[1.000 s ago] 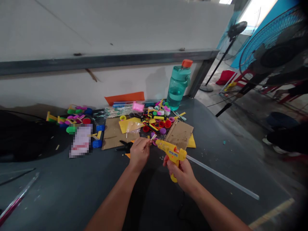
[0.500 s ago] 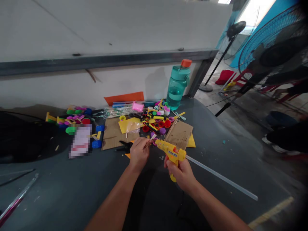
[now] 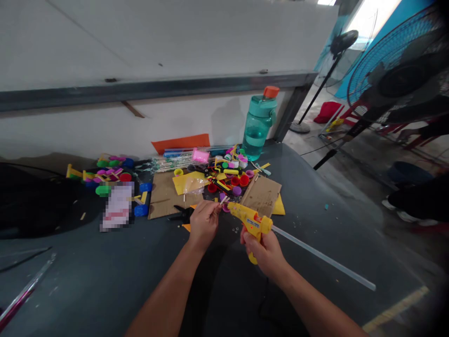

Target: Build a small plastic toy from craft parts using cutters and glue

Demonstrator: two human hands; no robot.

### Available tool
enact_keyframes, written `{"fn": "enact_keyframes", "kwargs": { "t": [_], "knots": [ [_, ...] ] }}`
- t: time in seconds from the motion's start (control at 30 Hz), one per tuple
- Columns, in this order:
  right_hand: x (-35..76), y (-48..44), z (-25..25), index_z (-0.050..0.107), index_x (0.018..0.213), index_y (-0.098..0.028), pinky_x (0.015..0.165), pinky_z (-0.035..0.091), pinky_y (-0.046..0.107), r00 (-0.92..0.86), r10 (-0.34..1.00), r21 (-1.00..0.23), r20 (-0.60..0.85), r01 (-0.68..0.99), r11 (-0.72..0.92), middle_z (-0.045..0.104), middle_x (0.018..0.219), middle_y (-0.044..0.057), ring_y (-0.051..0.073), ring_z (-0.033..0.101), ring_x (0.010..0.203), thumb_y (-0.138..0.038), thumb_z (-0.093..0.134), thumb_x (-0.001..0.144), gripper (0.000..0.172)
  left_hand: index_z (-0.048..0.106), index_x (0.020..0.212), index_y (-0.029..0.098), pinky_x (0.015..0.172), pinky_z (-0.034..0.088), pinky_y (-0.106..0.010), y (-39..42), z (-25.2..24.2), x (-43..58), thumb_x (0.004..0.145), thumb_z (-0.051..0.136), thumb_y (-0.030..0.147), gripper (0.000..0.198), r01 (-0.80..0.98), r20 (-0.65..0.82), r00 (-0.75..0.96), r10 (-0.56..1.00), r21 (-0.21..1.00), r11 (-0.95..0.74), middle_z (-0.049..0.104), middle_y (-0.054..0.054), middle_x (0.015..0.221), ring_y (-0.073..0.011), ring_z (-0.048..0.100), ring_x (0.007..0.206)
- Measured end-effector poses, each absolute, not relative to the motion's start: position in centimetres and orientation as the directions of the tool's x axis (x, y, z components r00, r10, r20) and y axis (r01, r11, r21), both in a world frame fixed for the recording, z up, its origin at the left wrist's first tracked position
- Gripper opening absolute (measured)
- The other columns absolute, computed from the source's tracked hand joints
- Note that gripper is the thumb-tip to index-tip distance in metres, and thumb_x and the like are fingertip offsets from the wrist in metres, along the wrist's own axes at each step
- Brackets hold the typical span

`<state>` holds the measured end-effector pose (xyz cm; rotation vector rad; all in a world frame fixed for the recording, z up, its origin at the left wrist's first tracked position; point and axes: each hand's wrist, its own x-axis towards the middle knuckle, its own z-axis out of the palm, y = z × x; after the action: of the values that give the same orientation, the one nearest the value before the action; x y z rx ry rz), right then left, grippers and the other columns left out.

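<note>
My right hand is wrapped round the handle of a yellow hot glue gun, its nozzle pointing left. A long translucent glue stick sticks out of the gun's back. With fingertips pinched, my left hand holds a small pale wooden stick close to the nozzle. Whether nozzle and stick touch I cannot tell. Black-handled pliers lie just left of my left hand, partly hidden by it. Behind both hands are red bottle caps and a purple cap.
Cardboard pieces lie on the dark table. A teal water bottle stands at the back right. Small colourful assembled pieces sit at the left, near a black bag. Fans stand beyond the table's right edge.
The glue gun and my right hand have shifted very slightly to the right. My left hand keeps its pinch on the small stick in nearly the same place.
</note>
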<state>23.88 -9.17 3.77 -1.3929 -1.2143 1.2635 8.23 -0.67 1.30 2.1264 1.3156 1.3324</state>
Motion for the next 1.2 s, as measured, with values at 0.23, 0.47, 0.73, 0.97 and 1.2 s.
{"fn": "enact_keyframes", "kwargs": {
  "t": [0.23,0.47,0.73,0.97,1.2],
  "knots": [
    [23.88,-9.20,3.94,0.051,0.069,-0.016,0.043,0.034,0.020,0.024,0.987,-0.983,-0.161,0.089,-0.162,0.045,0.052,-0.004,0.008,0.042,0.045,-0.033,0.047,0.078,0.019,0.063,0.075,0.018,0.066,0.043,-0.025,-0.64,1.47,8.10,0.084,0.050,0.026,0.018,0.548,0.550,0.129,0.825,0.655,-0.521,0.062,-0.003,0.070,-0.0138,0.056,0.068],
    [23.89,-9.14,4.19,0.051,0.070,-0.016,0.043,0.035,0.019,0.027,0.987,-0.984,-0.156,0.081,-0.157,0.045,0.054,-0.003,0.008,0.042,0.046,-0.033,0.048,0.076,0.018,0.063,0.074,0.017,0.065,0.043,-0.024,-0.57,1.51,8.11,0.083,0.050,0.023,0.017,0.548,0.555,0.138,0.820,0.647,-0.530,0.062,-0.003,0.069,-0.0134,0.056,0.068],
    [24.03,-9.12,3.88,0.051,0.070,-0.016,0.044,0.036,0.020,0.044,0.987,-0.985,-0.153,0.074,-0.156,0.046,0.055,-0.003,0.008,0.043,0.046,-0.033,0.049,0.076,0.018,0.063,0.075,0.017,0.067,0.043,-0.025,-0.59,1.33,8.02,0.084,0.050,0.023,0.016,0.548,0.555,0.153,0.818,0.641,-0.537,0.061,-0.003,0.070,-0.0138,0.056,0.069],
    [24.34,-9.12,3.53,0.052,0.071,-0.016,0.044,0.037,0.020,0.060,0.989,-0.985,-0.134,0.101,-0.140,0.048,0.058,-0.002,0.008,0.044,0.047,-0.032,0.047,0.078,0.018,0.063,0.076,0.018,0.067,0.043,-0.026,-0.58,1.29,8.01,0.084,0.050,0.024,0.016,0.543,0.551,0.156,0.819,0.645,-0.538,0.061,-0.004,0.071,-0.0143,0.056,0.069],
    [24.46,-9.06,3.88,0.051,0.069,-0.016,0.043,0.036,0.019,0.054,0.990,-0.986,-0.132,0.091,-0.136,0.046,0.055,-0.003,0.008,0.043,0.046,-0.031,0.048,0.077,0.018,0.063,0.078,0.018,0.068,0.044,-0.026,-0.52,1.02,7.95,0.083,0.051,0.024,0.014,0.533,0.568,0.151,0.809,0.642,-0.551,0.062,-0.004,0.073,-0.0146,0.057,0.071]
  ]
}}
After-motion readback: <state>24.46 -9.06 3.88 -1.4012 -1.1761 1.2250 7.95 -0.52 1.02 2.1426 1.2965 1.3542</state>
